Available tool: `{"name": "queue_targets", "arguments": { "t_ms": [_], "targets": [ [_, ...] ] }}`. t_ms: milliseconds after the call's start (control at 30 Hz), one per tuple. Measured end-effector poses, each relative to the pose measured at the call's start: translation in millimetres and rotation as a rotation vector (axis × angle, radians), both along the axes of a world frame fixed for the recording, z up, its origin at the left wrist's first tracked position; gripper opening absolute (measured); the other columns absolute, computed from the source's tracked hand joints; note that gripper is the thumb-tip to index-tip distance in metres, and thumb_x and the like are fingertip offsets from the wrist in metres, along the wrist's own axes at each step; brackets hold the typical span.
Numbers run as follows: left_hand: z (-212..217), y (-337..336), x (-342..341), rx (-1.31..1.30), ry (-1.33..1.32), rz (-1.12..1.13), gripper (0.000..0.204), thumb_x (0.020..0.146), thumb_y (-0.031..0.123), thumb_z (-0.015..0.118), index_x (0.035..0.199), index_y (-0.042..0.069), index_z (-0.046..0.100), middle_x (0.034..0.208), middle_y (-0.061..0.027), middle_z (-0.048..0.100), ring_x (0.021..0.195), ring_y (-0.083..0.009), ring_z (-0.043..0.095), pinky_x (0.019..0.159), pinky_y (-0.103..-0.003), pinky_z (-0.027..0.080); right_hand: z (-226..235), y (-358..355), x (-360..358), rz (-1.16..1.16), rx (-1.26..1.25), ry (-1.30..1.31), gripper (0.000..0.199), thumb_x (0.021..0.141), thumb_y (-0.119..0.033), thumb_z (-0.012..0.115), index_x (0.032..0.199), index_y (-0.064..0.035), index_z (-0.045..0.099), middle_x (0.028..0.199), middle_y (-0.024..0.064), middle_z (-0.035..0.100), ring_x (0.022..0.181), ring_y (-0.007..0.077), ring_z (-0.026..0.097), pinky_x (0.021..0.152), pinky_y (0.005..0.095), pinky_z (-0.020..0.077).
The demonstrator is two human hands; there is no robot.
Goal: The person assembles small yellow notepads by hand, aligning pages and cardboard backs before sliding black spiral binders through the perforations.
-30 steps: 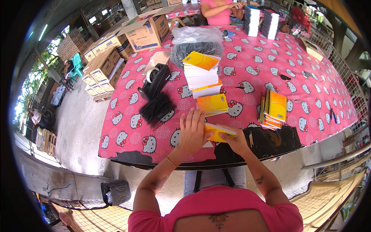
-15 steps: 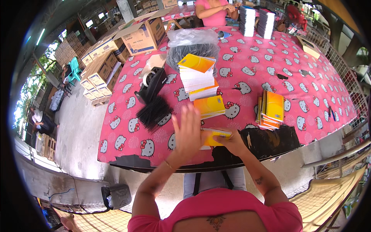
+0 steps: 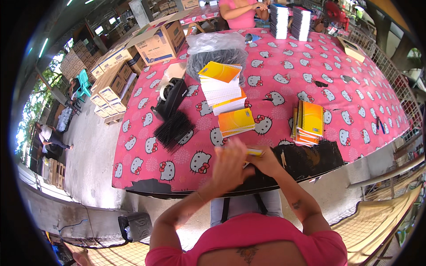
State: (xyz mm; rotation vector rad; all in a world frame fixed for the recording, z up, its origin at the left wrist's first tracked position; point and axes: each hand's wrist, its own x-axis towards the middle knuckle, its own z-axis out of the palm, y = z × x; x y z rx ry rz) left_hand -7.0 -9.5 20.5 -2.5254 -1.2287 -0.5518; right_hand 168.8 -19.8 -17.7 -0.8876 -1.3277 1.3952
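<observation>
At the near edge of the table, my right hand [image 3: 267, 162] is closed around a small yellow notebook [image 3: 254, 151], seen nearly edge-on. My left hand [image 3: 230, 167] is against or just beside its left side, fingers smeared by motion, and it hides part of the notebook. Just beyond the hands lies a short pile of yellow-orange notebooks [image 3: 236, 121]. Behind it leans a fanned row of unbound white page blocks [image 3: 218, 90] topped by a yellow cover [image 3: 220, 71]. Spiral-bound yellow notebooks [image 3: 310, 119] are stacked to the right.
Black spiral coils [image 3: 174, 131] and a black tape dispenser [image 3: 172, 98] lie left on the pink table [image 3: 284, 119]. A plastic bag [image 3: 216, 46], cardboard boxes [image 3: 160, 43] and tall notebook stacks [image 3: 278, 22] stand farther back. Another person [image 3: 237, 15] works across the table.
The notebook in my right hand has tipped from showing its yellow cover to nearly edge-on. My left hand has dropped from upright beside it to lower and closer to me.
</observation>
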Motion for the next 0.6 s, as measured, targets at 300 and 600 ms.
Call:
{"name": "queue_targets", "arguments": {
  "t_ms": [300,600],
  "targets": [
    [-20.4,4.3,8.9,0.064,-0.104,-0.056,0.092,0.085,0.057,0.058,0.143,-0.011,0.034,0.154,-0.0318,0.028,0.145,-0.0450,0.025,0.112,-0.067,0.016,-19.2,6.4,-4.6,-0.004,0.234,0.002,0.033,0.095,-0.003,0.060,0.128,-0.0030,0.062,0.104,0.0020,0.069,0.093,0.0083,0.062,0.079,0.0240,0.0517],
    [-28.3,10.1,14.9,-0.162,-0.076,-0.136,0.084,0.093,0.052,0.052,0.147,-0.008,0.031,0.155,-0.0286,0.028,0.147,-0.0419,0.022,0.114,-0.063,0.016,-49.8,27.6,7.9,0.018,0.108,-0.164,0.024,0.092,-0.006,0.064,0.115,-0.0014,0.066,0.094,0.0040,0.071,0.088,0.0083,0.064,0.076,0.0281,0.0539]
  ]
}}
